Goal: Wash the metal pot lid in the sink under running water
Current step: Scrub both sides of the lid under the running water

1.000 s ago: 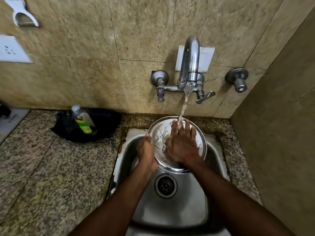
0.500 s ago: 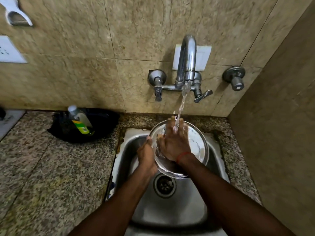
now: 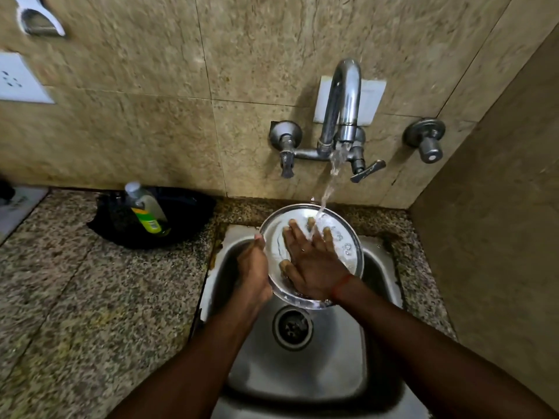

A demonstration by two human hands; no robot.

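The left hand (image 3: 253,269) stays clamped on the lid's (image 3: 348,237) left rim, holding it tilted over the sink (image 3: 381,267). The right hand (image 3: 313,261) – flat, fingers now spread wider – has slid rightward across its face, so rubbing continues under the stream (image 3: 328,192).

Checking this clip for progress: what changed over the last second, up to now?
The right hand slid across the metal lid, fingers spreading under the water stream. The left hand still grips the lid's left rim over the sink; tap still running.
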